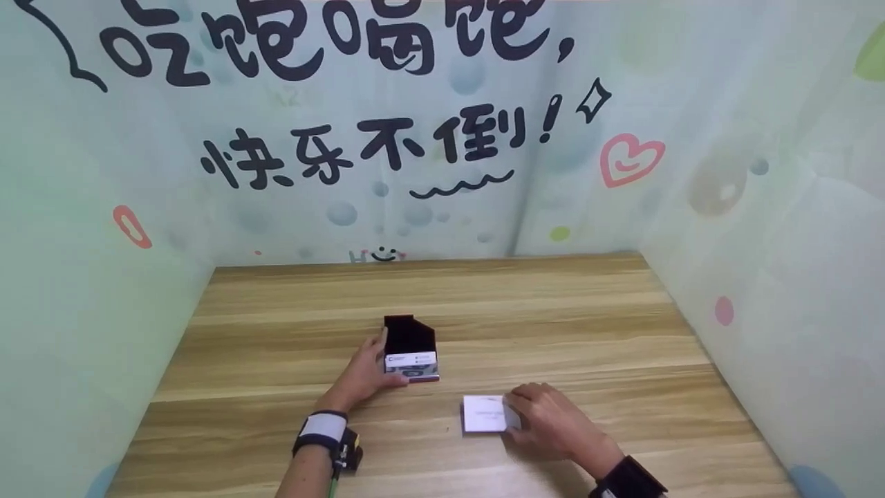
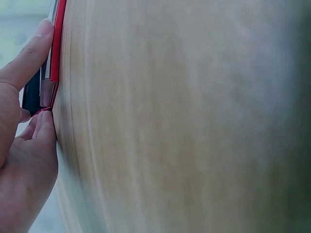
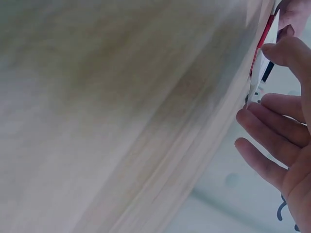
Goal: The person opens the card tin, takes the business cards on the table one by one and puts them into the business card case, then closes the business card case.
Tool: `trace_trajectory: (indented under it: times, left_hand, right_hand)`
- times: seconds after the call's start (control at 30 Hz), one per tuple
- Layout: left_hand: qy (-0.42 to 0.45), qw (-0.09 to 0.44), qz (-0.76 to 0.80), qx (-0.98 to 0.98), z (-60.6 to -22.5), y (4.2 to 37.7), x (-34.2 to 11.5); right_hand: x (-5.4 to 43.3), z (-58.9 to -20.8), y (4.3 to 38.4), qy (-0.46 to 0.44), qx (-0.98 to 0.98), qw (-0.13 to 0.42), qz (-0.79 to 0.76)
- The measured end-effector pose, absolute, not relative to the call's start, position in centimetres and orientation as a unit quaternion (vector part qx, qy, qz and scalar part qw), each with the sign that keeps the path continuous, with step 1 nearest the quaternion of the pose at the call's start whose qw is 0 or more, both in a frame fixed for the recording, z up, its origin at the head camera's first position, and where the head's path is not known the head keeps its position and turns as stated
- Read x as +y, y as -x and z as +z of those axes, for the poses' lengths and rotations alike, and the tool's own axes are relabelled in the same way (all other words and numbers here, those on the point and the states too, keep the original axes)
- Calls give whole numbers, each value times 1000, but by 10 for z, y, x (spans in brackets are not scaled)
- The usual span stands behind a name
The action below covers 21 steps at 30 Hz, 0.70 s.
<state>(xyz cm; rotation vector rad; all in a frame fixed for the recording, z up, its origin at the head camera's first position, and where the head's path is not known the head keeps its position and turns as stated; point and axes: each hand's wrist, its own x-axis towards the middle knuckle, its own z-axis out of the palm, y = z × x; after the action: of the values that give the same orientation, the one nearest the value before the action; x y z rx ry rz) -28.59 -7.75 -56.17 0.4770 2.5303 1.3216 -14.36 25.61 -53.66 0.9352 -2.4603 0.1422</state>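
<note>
A small black card case (image 1: pixel 410 339) with its lid flipped up lies on the wooden table. A white printed card (image 1: pixel 411 359) and a grey patterned part show in its front. My left hand (image 1: pixel 365 373) grips the case at its left side, thumb across the near edge; the left wrist view shows the case's red edge (image 2: pixel 59 43) close over the tabletop. To the right and nearer me, my right hand (image 1: pixel 550 420) pinches the right end of a white card (image 1: pixel 482 413) with faint print. Its thumb (image 3: pixel 272 51) shows on the card's face in the right wrist view.
The wood-grain table (image 1: pixel 553 297) meets a pale printed backdrop (image 1: pixel 429 228) at the back and on both sides. A strap with a small camera (image 1: pixel 348 451) sits on the left wrist, and a black band (image 1: pixel 628 478) is on the right.
</note>
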Motion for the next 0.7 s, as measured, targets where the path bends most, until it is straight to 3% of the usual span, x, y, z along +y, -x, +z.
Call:
trace_trajectory:
  times: [0.7]
  left_hand:
    - [-171,110,443,873,-564,287,-77]
  right_hand:
    - [226,-521,188,-353,-907,223,51]
